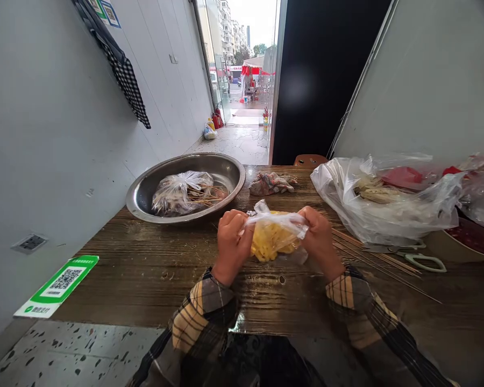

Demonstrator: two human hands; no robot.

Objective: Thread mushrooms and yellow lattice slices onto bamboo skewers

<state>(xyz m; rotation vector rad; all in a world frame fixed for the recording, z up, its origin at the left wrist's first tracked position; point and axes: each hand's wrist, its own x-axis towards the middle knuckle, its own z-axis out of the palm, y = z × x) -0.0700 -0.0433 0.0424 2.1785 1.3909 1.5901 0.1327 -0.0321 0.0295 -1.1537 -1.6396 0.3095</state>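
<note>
A clear plastic bag [275, 236] with yellow pieces of food inside sits on the wooden table in front of me. My left hand [233, 242] is closed on the left side of the bag's gathered top. On the other side, my right hand [318, 236] grips the right end of the top. The white plastic is stretched between both fists, and I cannot tell whether it is knotted. Thin wooden skewers [381, 258] lie to the right of my right hand, beside scissors [425, 262] with pale green handles.
A metal basin [229, 188] at the back left holds a bag of skewered food [177, 193]. Behind the yellow food lies a crumpled cloth [271, 184]. Large plastic bags [407, 215] and a bowl [447, 247] of dark red contents crowd the right. A green code card [60, 285] is at the left edge.
</note>
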